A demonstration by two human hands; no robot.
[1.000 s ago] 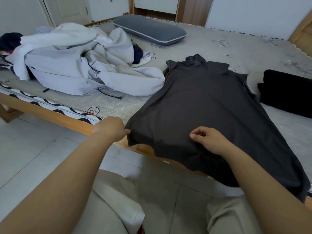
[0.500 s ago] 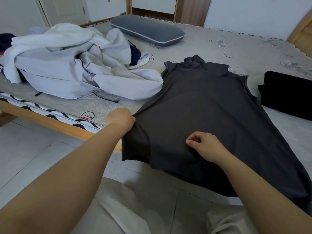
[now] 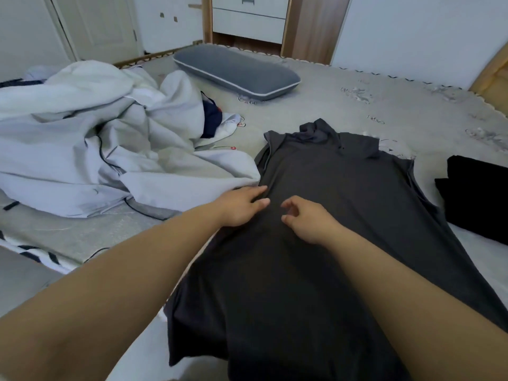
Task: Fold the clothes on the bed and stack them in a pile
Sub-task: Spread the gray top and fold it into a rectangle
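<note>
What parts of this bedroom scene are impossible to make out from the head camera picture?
- Dark grey shirt: its hem is cut off by the bottom edge and covered by the forearms.
- Black folded garment: cut off by the right edge, so its kind is unclear.
- Navy item: mostly buried under the pale bedding heap.
- Right hand: fingers curled, but whether they pinch cloth is unclear.
- Left hand: fingers lie flat on the shirt.

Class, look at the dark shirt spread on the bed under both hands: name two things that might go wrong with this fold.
1. The dark shirt's lower part appears to hang past the bed edge, so it may slide off.
2. The pale bedding heap touches the shirt's left side near the left hand; it may get caught in a fold.
</note>
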